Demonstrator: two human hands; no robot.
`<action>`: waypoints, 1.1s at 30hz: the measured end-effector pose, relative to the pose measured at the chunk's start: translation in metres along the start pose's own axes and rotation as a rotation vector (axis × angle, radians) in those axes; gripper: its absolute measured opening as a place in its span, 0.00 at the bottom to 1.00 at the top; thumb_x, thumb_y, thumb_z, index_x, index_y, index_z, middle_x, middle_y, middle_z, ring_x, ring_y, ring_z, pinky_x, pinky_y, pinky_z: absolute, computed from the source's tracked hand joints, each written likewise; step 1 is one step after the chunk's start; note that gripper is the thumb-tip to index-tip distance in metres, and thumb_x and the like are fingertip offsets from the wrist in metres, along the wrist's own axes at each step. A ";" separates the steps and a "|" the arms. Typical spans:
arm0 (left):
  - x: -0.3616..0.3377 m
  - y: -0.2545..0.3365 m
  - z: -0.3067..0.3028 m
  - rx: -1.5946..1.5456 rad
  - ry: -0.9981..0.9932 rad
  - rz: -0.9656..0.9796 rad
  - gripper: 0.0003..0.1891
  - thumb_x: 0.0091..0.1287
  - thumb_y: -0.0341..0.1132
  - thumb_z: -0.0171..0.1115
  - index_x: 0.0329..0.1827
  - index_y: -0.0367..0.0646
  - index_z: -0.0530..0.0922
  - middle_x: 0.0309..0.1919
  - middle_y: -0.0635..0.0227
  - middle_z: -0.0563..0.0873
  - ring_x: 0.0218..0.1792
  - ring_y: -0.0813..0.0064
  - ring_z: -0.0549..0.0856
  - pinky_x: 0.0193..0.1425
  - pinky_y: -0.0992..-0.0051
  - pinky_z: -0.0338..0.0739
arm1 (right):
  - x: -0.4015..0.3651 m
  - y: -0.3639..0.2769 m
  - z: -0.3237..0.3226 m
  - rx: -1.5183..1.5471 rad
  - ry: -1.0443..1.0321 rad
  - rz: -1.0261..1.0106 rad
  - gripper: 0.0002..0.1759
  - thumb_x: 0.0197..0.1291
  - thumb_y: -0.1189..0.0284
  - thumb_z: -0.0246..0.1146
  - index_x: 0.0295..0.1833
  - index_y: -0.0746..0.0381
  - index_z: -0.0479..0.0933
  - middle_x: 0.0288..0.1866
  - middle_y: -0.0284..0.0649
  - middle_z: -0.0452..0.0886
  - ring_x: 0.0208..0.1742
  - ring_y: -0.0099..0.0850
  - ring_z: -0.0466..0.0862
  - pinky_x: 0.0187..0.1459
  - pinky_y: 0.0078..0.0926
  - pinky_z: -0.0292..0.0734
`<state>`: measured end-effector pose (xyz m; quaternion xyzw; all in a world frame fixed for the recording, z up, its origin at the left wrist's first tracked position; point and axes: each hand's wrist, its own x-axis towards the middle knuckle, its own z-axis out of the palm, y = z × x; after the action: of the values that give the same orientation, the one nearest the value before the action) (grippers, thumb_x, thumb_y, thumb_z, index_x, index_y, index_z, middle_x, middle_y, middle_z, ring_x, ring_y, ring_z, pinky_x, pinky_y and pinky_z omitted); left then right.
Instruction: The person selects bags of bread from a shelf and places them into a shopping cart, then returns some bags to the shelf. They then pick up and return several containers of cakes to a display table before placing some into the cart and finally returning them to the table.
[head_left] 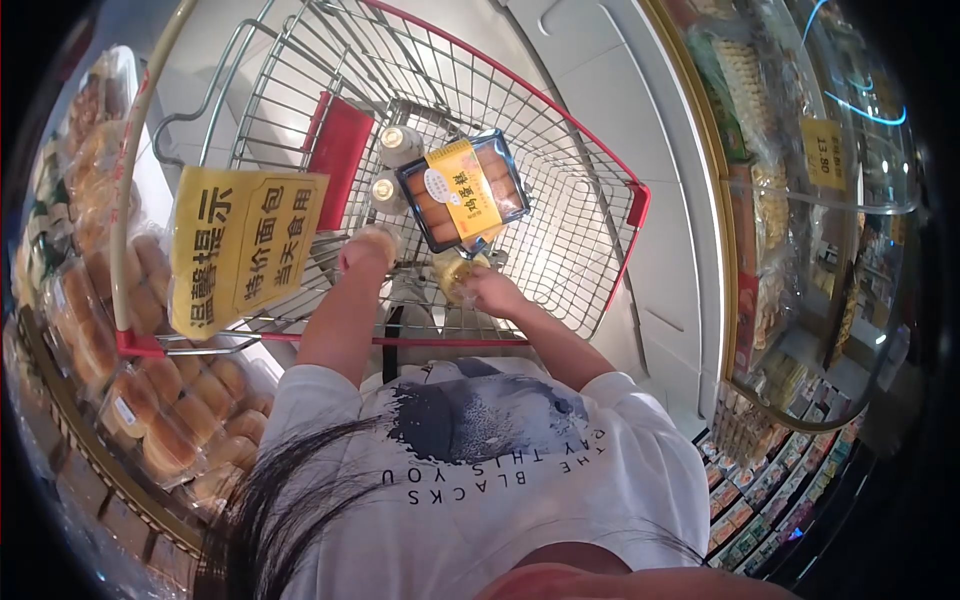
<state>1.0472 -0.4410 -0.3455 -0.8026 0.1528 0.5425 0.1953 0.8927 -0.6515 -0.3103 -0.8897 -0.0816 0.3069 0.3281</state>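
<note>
Inside the shopping cart [580, 235], my right hand [492, 292] is closed on a yellowish packet in clear plastic [458, 274]. My left hand [368, 248] reaches in beside it, fingers curled and blurred; what they hold, if anything, I cannot make out. Just beyond my hands lies a tray of brown cakes [436, 210] with a yellow label band. It is tilted and has a dark rim. Left of the tray stand two bottles with pale gold caps, a far bottle [398, 145] and a near bottle [386, 192].
A yellow sign [250, 245] with Chinese text hangs at the cart's left side. Bagged bread rolls [165, 410] fill a shelf on the left. At right stands a curved display case [780, 200] of packaged food, with a price tag [824, 153]. The cart has a red flap [337, 150].
</note>
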 end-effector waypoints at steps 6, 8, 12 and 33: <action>-0.038 -0.004 -0.010 0.001 0.062 -0.091 0.15 0.50 0.43 0.67 0.41 0.55 0.83 0.40 0.78 0.84 0.38 0.73 0.83 0.29 0.65 0.77 | -0.048 0.025 -0.031 -0.078 -0.001 0.003 0.11 0.40 0.74 0.60 0.35 0.59 0.78 0.39 0.48 0.76 0.41 0.46 0.78 0.43 0.38 0.74; -0.058 -0.005 -0.017 -0.007 0.075 -0.109 0.16 0.50 0.45 0.66 0.42 0.54 0.83 0.41 0.77 0.84 0.39 0.74 0.83 0.30 0.64 0.77 | -0.062 0.043 -0.036 -0.086 0.043 -0.043 0.12 0.40 0.72 0.61 0.36 0.58 0.79 0.39 0.47 0.76 0.40 0.46 0.78 0.43 0.38 0.74; -0.156 -0.021 -0.035 -0.266 0.402 -0.120 0.18 0.52 0.47 0.61 0.44 0.50 0.82 0.43 0.71 0.84 0.41 0.71 0.84 0.34 0.65 0.78 | -0.089 0.056 -0.061 0.047 0.152 -0.152 0.10 0.41 0.75 0.62 0.35 0.58 0.79 0.36 0.46 0.77 0.40 0.45 0.78 0.42 0.36 0.74; -0.498 -0.018 0.206 -1.521 1.111 -0.235 0.14 0.48 0.40 0.59 0.24 0.35 0.79 0.18 0.57 0.80 0.21 0.66 0.78 0.29 0.70 0.72 | -0.156 -0.115 -0.209 0.333 0.363 -0.403 0.06 0.33 0.80 0.60 0.16 0.65 0.68 0.17 0.28 0.69 0.20 0.17 0.66 0.22 0.17 0.60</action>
<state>0.7072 -0.3097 0.0518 -0.8681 -0.2523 0.0140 -0.4273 0.8999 -0.7285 -0.0355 -0.8298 -0.1447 0.0809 0.5328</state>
